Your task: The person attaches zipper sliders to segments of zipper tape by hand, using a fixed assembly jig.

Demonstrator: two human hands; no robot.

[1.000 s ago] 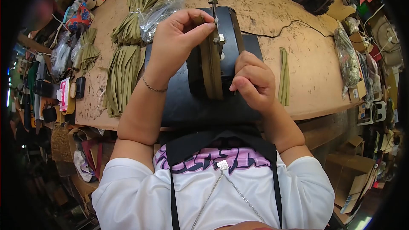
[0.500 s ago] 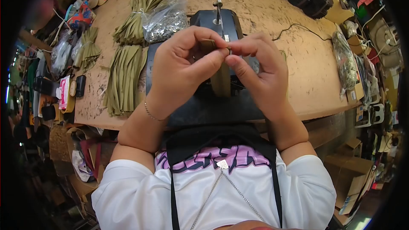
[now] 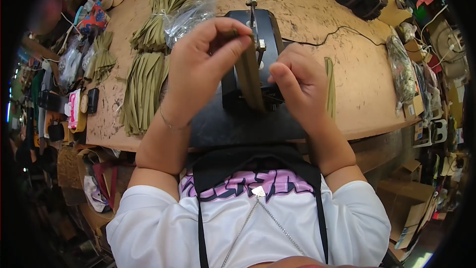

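My left hand (image 3: 201, 67) pinches the top end of an olive webbing strap (image 3: 249, 82) that hangs down in front of a small black press machine (image 3: 258, 34). My right hand (image 3: 297, 82) is beside the strap's lower part, fingers curled, thumb up near the machine's metal post (image 3: 254, 17). Whether the right hand grips the strap or a small part, I cannot tell. The machine stands on a black base plate (image 3: 233, 124) at the near edge of the wooden table (image 3: 357, 69).
Bundles of olive straps (image 3: 146, 74) lie at the left, with a clear bag of small metal parts (image 3: 191, 12) behind them. A few loose straps (image 3: 329, 87) lie to the right. A black cable (image 3: 337, 32) runs across the table. Clutter and boxes surround the table.
Half a second ago both hands met at the strap's top, pinching together. Now the right hand has dropped lower and to the right, while the left still holds the strap's top.
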